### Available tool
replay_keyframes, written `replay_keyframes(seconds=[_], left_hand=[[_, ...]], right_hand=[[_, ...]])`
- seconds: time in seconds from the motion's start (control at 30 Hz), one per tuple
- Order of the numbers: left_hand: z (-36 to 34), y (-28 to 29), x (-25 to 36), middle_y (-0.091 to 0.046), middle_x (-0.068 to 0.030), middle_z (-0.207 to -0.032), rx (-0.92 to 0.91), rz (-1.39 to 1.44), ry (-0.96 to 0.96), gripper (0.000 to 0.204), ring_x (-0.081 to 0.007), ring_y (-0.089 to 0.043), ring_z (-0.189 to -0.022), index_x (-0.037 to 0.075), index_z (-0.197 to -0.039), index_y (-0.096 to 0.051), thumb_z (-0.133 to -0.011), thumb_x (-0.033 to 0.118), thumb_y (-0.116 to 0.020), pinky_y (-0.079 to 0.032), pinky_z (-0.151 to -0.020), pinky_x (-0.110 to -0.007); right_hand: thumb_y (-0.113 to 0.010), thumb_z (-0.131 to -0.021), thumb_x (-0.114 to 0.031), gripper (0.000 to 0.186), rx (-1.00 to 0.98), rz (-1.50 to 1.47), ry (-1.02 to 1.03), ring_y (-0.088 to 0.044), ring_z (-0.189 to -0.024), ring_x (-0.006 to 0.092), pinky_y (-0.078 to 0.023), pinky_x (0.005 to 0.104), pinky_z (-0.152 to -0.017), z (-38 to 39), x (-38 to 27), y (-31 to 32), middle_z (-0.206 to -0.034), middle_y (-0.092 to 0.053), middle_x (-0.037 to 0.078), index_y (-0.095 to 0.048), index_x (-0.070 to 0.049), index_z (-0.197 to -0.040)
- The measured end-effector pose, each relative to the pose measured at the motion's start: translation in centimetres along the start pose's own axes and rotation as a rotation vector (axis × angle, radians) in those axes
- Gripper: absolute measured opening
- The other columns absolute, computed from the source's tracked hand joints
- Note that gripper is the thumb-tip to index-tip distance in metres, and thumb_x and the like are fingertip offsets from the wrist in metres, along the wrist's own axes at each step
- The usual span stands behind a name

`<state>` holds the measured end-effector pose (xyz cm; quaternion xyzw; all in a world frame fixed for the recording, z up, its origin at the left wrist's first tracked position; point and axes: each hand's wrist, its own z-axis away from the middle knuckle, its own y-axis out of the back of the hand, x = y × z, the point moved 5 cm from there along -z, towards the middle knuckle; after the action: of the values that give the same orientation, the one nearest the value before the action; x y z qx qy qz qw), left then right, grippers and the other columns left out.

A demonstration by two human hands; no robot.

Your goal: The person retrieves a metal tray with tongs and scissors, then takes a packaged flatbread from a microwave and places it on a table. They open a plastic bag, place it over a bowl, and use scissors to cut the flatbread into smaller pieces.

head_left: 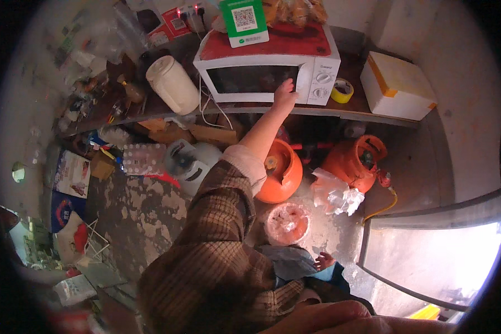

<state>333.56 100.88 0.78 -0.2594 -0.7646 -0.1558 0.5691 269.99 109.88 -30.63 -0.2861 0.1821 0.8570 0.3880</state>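
My left hand [285,94], at the end of a brown plaid sleeve, reaches forward to the front of a white microwave oven [250,100]. Its bent fingers lie against the dark door beside the white handle [304,83], with the thumb apart from them. Nothing shows inside that hand. The door looks closed. Two knobs [323,78] sit on the panel to the right. I do not make out my right hand; a blurred strip of skin crosses the bottom edge. A small hand [324,260] in a blue sleeve, another person's, is low in the middle.
On the shelf stand a cream jug [172,85], yellow tape [342,91] and a white box [399,84]. Below are orange gas cylinders [286,178] [348,164], a grey cylinder [206,158], a lined bin [288,222] and crumpled white plastic [337,193]. A glass panel [423,247] stands right.
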Motion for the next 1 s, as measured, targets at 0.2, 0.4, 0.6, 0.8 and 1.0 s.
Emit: replay_keyframes(seconds=[0.2,0.4,0.6,0.8,1.0], left_hand=[[-3.5,-0.5,-0.1,-0.058,-0.0178,-0.070,0.029,-0.455,0.073,0.019,-0.0333,-0.058,-0.068,0.002,-0.076,-0.057,-0.080,0.020,-0.060,-0.043,-0.062,-0.042],[2.3,2.2,6.5,-0.057,-0.0199,-0.069,0.093,-0.616,-0.154,0.025,-0.0343,-0.055,-0.064,0.000,-0.076,-0.056,-0.083,0.023,-0.062,-0.043,-0.060,-0.040],[20.1,12.4,3.9,-0.061,-0.0131,-0.103,0.279,-0.142,0.062,0.033,-0.0227,-0.057,-0.094,0.000,-0.108,-0.055,-0.094,0.027,-0.044,-0.043,-0.083,-0.035],[33.0,23.3,-1.5,-0.047,-0.0215,-0.127,0.943,-0.339,0.393,0.035,-0.0354,-0.045,-0.118,-0.003,-0.123,-0.047,-0.091,0.011,-0.046,-0.035,-0.101,-0.044],[36.0,24.0,-1.9,-0.050,-0.0194,-0.125,0.556,-1.109,-0.036,0.037,-0.0331,-0.048,-0.116,-0.002,-0.121,-0.050,-0.090,0.018,-0.048,-0.037,-0.099,-0.043]], right_hand=[[-0.050,-0.086,-0.028,0.033,-0.196,-0.446,-0.040,-0.059,-0.061,0.0291,-0.046,0.0354,-0.047,-0.9,-0.7,-4.1,-0.083,-0.060,0.013,-0.050,-0.008,-0.113],[-0.050,-0.082,-0.011,0.038,-0.117,0.063,0.326,-0.063,-0.063,0.0182,-0.045,0.0255,-0.048,-1.5,-12.0,-6.4,-0.082,-0.064,0.011,-0.052,0.001,-0.119],[-0.048,-0.079,-0.001,0.034,-0.195,0.201,0.479,-0.061,-0.068,0.0130,-0.046,0.0228,-0.055,-0.7,-25.7,-9.4,-0.081,-0.062,0.007,-0.057,-0.002,-0.112],[-0.059,-0.083,-0.009,0.028,-0.384,0.197,0.851,-0.061,-0.088,0.0195,-0.050,0.0317,-0.076,-0.3,-43.7,-19.7,-0.095,-0.064,0.012,-0.058,0.001,-0.109],[-0.070,-0.070,-0.009,0.068,0.039,0.587,1.692,-0.051,-0.111,0.0369,-0.043,0.0406,-0.092,2.5,-60.2,-31.1,-0.123,-0.050,0.022,-0.039,-0.001,-0.130]])
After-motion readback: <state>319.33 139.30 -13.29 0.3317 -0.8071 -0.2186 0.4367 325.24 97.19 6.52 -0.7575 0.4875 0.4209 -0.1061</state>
